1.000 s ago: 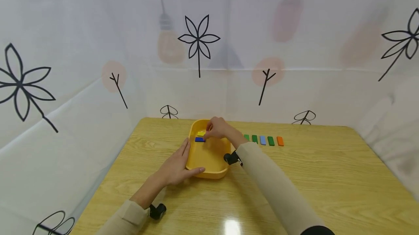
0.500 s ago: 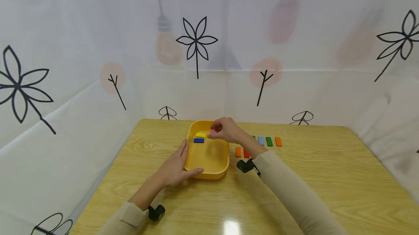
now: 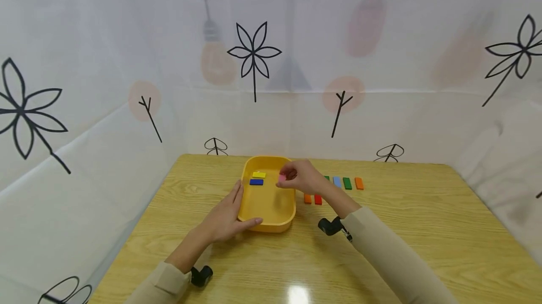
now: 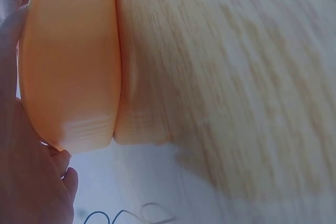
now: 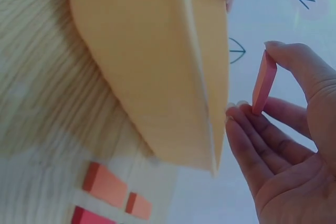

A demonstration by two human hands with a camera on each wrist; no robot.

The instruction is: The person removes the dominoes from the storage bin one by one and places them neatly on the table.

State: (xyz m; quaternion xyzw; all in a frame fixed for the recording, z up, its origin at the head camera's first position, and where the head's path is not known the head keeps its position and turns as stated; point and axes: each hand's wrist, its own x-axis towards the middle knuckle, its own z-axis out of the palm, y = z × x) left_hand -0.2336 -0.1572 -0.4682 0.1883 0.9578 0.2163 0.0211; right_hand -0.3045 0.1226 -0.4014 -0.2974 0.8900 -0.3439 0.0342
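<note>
My right hand (image 3: 306, 178) pinches a small flat pink block (image 3: 282, 178) between thumb and fingertips, over the right side of a yellow plastic tray (image 3: 267, 207). In the right wrist view the pink block (image 5: 264, 82) stands on end between the thumb and a fingertip, beside the tray's wall (image 5: 142, 66). A yellow block (image 3: 259, 175) and a dark blue block (image 3: 256, 182) lie in the tray, near its far left. My left hand (image 3: 222, 217) rests against the tray's left side, fingers extended along it and thumb laid over the near rim.
To the tray's right, a row holds a light blue block (image 3: 337, 182), a green block (image 3: 347, 183) and an orange block (image 3: 359, 183), partly hidden by my right arm. Nearer lie another orange block (image 3: 307, 198) and a red block (image 3: 318, 199). A printed cloth hangs behind the table.
My right hand has moved rightward and slightly nearer from the tray's middle, and the pink block has come into sight in its fingers. The left hand holds its place on the tray.
</note>
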